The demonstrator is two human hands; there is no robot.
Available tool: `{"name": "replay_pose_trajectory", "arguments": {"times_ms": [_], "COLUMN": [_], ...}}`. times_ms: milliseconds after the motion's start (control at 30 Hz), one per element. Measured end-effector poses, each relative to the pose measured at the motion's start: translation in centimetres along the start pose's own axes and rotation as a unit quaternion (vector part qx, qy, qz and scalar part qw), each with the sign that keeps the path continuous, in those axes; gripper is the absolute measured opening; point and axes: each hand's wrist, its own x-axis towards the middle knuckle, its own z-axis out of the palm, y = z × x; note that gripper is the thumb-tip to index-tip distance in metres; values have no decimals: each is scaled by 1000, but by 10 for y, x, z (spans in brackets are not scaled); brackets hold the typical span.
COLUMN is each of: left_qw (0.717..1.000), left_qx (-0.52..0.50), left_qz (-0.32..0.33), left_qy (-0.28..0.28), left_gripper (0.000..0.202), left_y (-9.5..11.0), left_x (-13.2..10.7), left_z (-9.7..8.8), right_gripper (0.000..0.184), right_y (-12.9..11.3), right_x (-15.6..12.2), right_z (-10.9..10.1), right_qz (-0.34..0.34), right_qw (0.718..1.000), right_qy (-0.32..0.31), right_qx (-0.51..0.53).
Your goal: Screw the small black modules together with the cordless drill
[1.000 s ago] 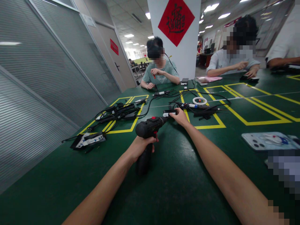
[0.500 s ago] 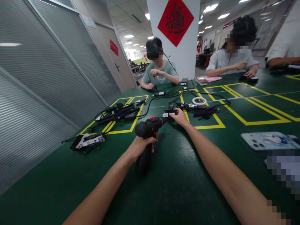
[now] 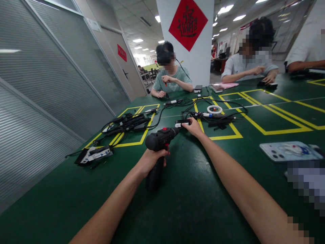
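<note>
My left hand is wrapped round the grip of a black cordless drill with red buttons. The drill's chuck points forward and to the right, at a small black box with a white label on the green table. Whether the bit touches the box is too small to tell. My right hand grips the right end of that box between thumb and fingers. Just beyond the right hand lie a black and silver pen-like tool and a white ring of tape.
Tangled black cables lie at left, with a torn black and white packet nearer. A phone in a patterned case is on the right. Yellow tape marks rectangles on the table. Across it sit other people working with their hands.
The whole view has shifted slightly to the left. Both hands, the drill and the box keep the same positions relative to each other.
</note>
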Motion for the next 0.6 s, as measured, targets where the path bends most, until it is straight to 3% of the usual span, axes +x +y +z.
{"name": "replay_pose_trajectory", "arguments": {"times_ms": [600], "left_qw": [1000], "left_qx": [6], "left_qz": [-2], "left_qy": [1], "left_gripper": [24], "left_y": [-1], "left_x": [-1], "left_z": [0], "right_gripper": [55], "right_y": [15], "right_x": [6], "right_z": [3], "right_qz": [-29], "right_qw": [999], "right_qy": [-2], "right_qx": [-34]}}
